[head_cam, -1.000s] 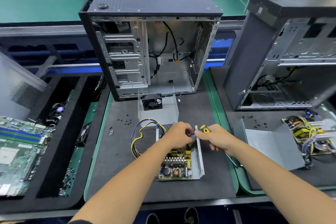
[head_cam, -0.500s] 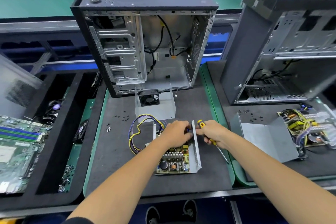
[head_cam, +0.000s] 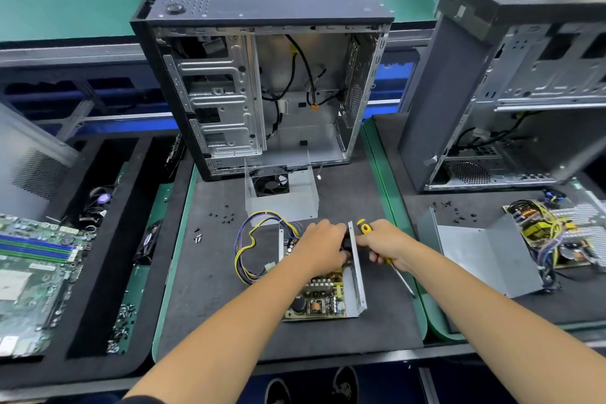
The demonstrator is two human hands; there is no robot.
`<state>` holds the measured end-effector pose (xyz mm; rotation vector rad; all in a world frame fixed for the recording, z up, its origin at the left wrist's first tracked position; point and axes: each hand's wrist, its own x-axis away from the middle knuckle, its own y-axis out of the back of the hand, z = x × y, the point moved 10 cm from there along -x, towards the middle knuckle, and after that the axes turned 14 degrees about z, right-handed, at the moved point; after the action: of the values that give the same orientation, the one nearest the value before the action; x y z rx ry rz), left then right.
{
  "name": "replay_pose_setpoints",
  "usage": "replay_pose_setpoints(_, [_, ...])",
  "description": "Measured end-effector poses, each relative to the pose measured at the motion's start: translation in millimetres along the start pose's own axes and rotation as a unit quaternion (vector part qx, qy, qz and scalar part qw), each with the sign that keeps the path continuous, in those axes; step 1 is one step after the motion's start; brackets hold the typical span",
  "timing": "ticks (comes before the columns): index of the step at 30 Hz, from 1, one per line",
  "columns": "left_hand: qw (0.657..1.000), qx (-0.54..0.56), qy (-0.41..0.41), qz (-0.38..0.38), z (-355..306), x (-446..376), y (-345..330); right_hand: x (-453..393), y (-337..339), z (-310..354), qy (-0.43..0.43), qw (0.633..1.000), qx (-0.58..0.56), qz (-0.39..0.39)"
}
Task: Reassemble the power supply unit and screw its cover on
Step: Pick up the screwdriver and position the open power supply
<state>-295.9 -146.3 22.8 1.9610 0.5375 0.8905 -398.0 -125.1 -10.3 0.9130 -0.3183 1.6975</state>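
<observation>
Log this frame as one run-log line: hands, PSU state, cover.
left hand: on PSU base, grip hidden | right hand: grips screwdriver | PSU cover: off, behind base | screws: loose on mat

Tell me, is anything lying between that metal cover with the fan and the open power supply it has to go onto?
Nothing solid. The cover stands just behind the power supply, with only the loose wires and both hands over the near end.
</observation>
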Motion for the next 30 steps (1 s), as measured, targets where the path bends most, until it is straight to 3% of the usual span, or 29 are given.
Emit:
replay_pose_setpoints(4, [1.0,-0.006,-0.016,-0.011,-5,7,12,15,23,25,0.046,0.995,0.019,-0.086])
replay_pose_setpoints(9, [0.969,0.17,-0.061,-0.168,33,43,86,50,46,87,0.17,0.966,0.013,-0.196])
replay_pose_setpoints(12, [0.926,0.237,0.025,-0.292,105,85,120,58,31,121,0.237,0.955,-0.044,-0.173])
replay_pose_setpoints(14, [0.898,0.273,0.121,-0.323,165,113,118,58,12,138,0.276,0.947,-0.086,-0.14])
replay_pose_setpoints(17, [0.872,0.287,0.255,-0.304,238,147,90,54,-11,151,0.298,0.945,-0.069,-0.117])
replay_pose_setpoints(20, [0.876,0.276,0.309,-0.245,272,160,59,47,-36,161,0.3,0.95,-0.053,-0.074])
replay_pose_setpoints(30, [0.959,0.122,0.228,-0.119,254,105,40,31,-68,170,0.276,0.959,-0.034,-0.046])
